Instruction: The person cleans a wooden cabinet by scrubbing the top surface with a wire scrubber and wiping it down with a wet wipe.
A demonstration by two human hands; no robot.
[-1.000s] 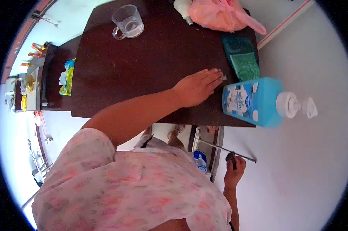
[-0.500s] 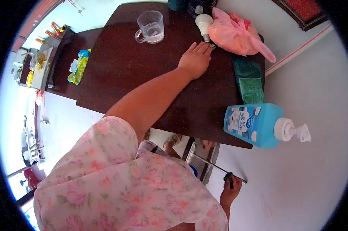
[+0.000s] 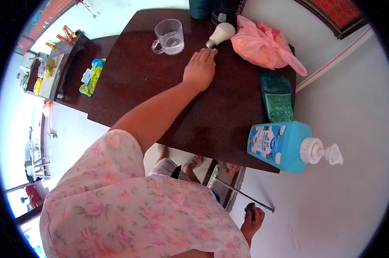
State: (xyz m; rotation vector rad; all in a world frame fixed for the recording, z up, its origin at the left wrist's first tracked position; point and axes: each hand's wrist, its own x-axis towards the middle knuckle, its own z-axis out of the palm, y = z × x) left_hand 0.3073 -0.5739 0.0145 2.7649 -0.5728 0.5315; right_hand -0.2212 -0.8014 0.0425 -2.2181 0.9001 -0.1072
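My left hand [image 3: 199, 71] lies palm down on the dark wooden table [image 3: 138, 81], its fingers stretched out. Its fingertips are at or just short of the metal base of a white light bulb [image 3: 223, 33]; whether they touch it I cannot tell. Left of the bulb stands a clear glass mug [image 3: 169, 38] with some liquid in it. Low on the right, off the table, my right hand [image 3: 252, 220] is closed around a dark crumpled wad [image 3: 249, 211], which may be a cloth or scouring pad. That hand is close to the end of a metal pole [image 3: 246, 196].
A knotted pink plastic bag [image 3: 263, 45] sits at the back right. Nearer are a green packet [image 3: 277, 101] and a blue pump bottle [image 3: 282, 146] by the table's edge and the wall. A wipes pack [image 3: 92, 77] lies on the left. The pole ends in a brush head below.
The bulb has turned, its base now pointing down-left, and it has shifted left along with my left hand. My right hand has moved slightly down and away from the pole. The view has shifted slightly.
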